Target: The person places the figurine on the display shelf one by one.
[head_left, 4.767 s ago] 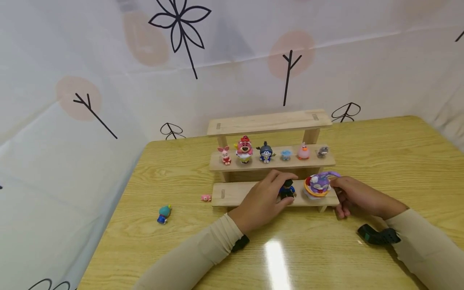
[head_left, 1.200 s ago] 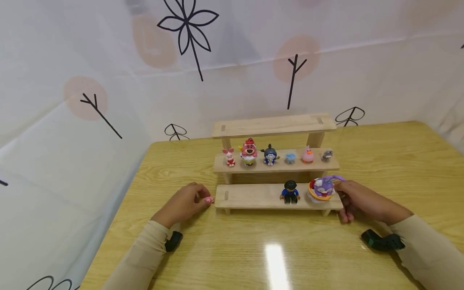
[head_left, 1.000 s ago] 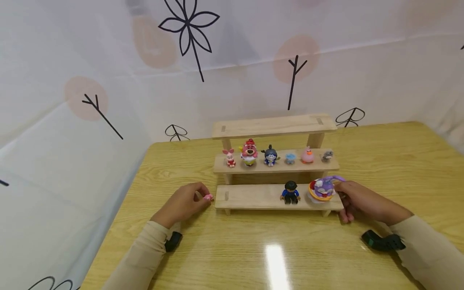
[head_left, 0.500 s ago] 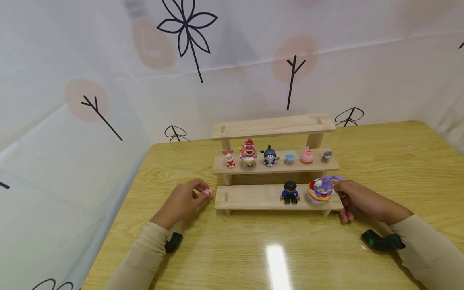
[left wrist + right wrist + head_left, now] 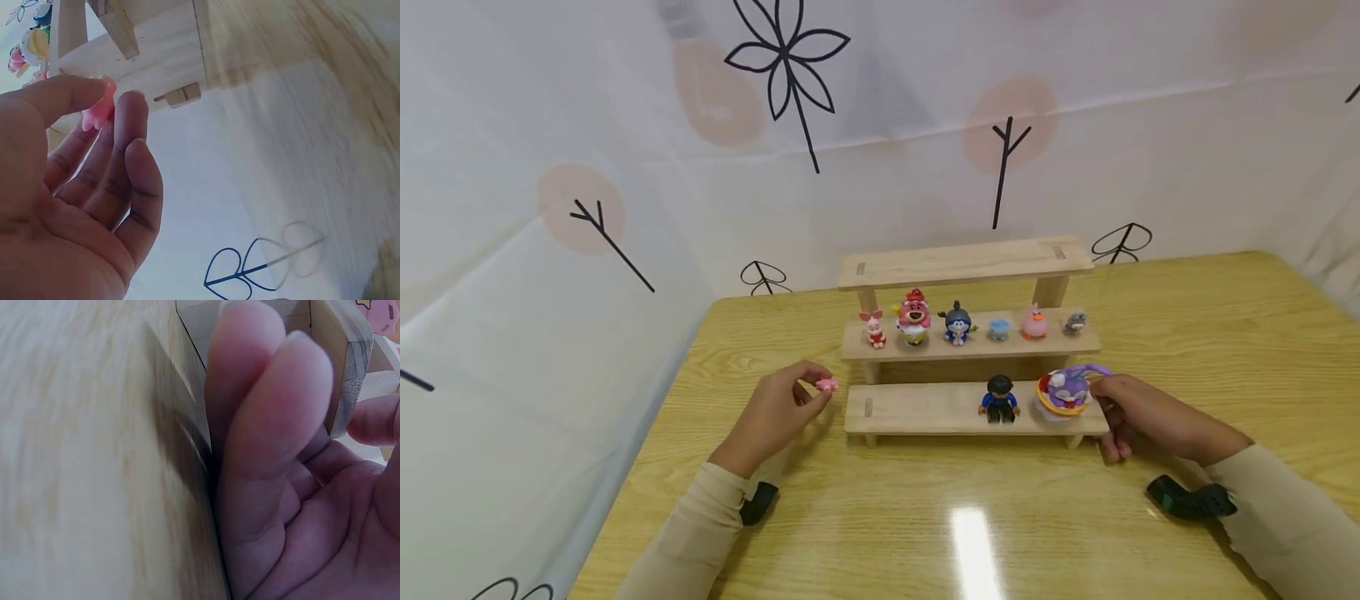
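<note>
My left hand [image 5: 775, 417] pinches a tiny pink figurine [image 5: 827, 384] between thumb and fingertips, just off the left end of the wooden stepped shelf [image 5: 925, 408]. In the left wrist view the pink figurine [image 5: 100, 109] shows between the thumb and fingers, the other fingers loosely bent. My right hand [image 5: 1150, 412] grips the right end of the lowest step, thumb on top and fingers below the board [image 5: 356, 369]. Beside that thumb sits a purple figure in a basket-like cup [image 5: 1064, 392]. A black-haired toy figure in blue [image 5: 999, 400] sits left of it.
On the middle step stand a piglet figure [image 5: 873, 329], a pink bear [image 5: 913, 317], a dark-blue figure [image 5: 957, 323], a small blue one [image 5: 998, 329], a pink bird [image 5: 1034, 322] and a grey figure [image 5: 1074, 322]. A patterned cloth [image 5: 887, 192] hangs behind the table [image 5: 865, 517].
My left hand has left the black-haired figure, gone to the shelf's left side and picked up the pink figurine, moving it slightly back. The right hand has stayed on the shelf end.
</note>
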Demonstrator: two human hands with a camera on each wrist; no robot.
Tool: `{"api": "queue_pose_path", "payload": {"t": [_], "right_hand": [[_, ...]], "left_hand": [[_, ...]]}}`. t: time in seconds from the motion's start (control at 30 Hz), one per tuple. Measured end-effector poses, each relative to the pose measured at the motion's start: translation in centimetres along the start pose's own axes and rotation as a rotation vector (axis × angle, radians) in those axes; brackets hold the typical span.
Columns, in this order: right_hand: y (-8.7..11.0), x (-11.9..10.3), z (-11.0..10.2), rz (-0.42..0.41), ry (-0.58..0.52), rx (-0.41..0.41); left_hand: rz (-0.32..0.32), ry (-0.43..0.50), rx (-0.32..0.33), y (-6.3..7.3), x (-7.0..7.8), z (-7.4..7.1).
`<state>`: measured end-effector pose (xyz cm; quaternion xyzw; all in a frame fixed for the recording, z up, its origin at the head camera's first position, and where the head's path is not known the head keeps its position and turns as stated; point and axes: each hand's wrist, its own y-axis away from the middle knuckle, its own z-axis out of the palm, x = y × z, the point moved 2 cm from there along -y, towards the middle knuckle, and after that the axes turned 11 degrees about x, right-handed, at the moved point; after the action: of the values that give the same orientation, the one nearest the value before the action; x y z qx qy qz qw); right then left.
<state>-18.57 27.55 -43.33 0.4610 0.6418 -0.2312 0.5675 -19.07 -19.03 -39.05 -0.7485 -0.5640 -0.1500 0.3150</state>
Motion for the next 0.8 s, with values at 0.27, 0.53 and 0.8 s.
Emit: {"api": "queue_pose_path", "payload": {"t": [0.27,0.53,0.8], "right_hand": [[0.0,-0.1,0.1,-0.008,0.008,0.007],[0.1,0.1,0.1,-0.007,-0.015,0.006],[0.1,-0.1,0.1,0.003,-0.019,0.009]], "left_hand": [[0.064,-0.004,0.074,0.1,0.7,-0.3],[0.128,0.010,0.124,0.5,2.0,-0.2],[0.201,0.041,0.140,1.0,4.2,-0.4]]}}
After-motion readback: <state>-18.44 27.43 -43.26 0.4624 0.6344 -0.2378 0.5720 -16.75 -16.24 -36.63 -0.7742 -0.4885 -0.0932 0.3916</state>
